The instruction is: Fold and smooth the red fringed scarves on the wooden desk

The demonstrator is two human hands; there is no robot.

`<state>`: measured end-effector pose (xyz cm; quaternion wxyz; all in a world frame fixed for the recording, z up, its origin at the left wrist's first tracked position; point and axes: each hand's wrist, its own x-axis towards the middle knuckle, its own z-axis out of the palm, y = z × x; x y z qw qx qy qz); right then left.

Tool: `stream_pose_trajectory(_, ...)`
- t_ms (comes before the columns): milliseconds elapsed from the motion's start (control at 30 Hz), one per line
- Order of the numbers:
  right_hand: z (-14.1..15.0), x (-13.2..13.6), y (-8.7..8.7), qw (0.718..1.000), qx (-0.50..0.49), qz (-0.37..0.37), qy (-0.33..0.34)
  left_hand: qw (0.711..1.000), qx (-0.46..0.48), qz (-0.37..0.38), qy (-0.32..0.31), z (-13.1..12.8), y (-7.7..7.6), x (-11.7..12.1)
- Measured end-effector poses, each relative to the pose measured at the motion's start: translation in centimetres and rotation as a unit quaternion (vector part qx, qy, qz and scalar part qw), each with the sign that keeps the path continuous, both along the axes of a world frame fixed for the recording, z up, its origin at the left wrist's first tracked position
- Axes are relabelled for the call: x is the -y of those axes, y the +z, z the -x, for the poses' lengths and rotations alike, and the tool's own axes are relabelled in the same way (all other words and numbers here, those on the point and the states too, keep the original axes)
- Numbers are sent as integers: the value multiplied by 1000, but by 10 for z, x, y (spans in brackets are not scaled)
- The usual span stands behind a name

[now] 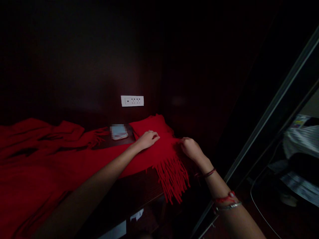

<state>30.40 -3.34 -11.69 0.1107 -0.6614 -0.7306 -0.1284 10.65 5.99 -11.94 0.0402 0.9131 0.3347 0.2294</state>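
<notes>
A red fringed scarf [99,162] lies spread along the dark wooden surface, its tassels [173,179] hanging over the front edge. My left hand [147,139] rests on the scarf near its right end, palm down with fingers extended and the thumb apart. To the right, my right hand [191,147] is closed at the scarf's edge, its fingers pinching the red cloth. The fingertips of that hand are partly hidden. Behind my left hand the fabric rises in a folded heap [156,124].
A small light-blue object [119,131], blurred out, sits on the dark surface [111,142] behind the scarf. A white socket panel [132,101] is on the back wall. At right runs a pale vertical frame edge [271,109], with a white cable [255,199] beyond it.
</notes>
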Motion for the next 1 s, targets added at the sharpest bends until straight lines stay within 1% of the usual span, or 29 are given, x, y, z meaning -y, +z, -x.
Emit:
stream_pose_trajectory(67, 2, -27, 15, 999, -43, 18, -23, 995, 8, -14, 95, 5, -1, -22)
stream_pose_trajectory(133, 8, -56, 27, 993, -56, 86, -54, 990, 3, 3, 144, 8, -5, -40)
stream_pose_trajectory(167, 11, -70, 31, 991, -56, 110, -61, 988, -1, 14, 153, 9, -6, -46)
stream_pose_trajectory(233, 16, -93, 32, 986, -52, 146, -68, 987, -10, 31, 155, 8, -7, -54)
stream_pose_trajectory(333, 17, -112, 23, 984, -54, 163, -56, 986, -25, 63, 151, 2, -3, -59)
stream_pose_trajectory(433, 10, -120, 14, 988, -64, 138, -39, 986, -35, 90, 135, -5, 4, -61)
stream_pose_trajectory(500, 4, -123, 14, 991, -75, 102, -39, 987, -30, 96, 124, -8, 7, -61)
stream_pose_trajectory(567, -1, -125, 19, 994, -88, 58, -41, 988, -14, 93, 120, -9, 9, -62)
stream_pose_trajectory(667, -2, -129, 31, 994, -107, 2, -33, 988, 20, 77, 135, -6, 9, -62)
stream_pose_trajectory(733, 1, -135, 37, 992, -120, -13, -25, 985, 38, 64, 153, -3, 7, -62)
stream_pose_trajectory(800, 5, -142, 38, 991, -131, -15, -20, 983, 47, 57, 171, 1, 3, -61)
stream_pose_trajectory(867, 8, -149, 32, 990, -138, -13, -22, 980, 42, 52, 188, 6, -4, -60)
stream_pose_trajectory(1000, 8, -159, 7, 989, -147, -5, -26, 971, 2, 21, 240, 17, -18, -60)
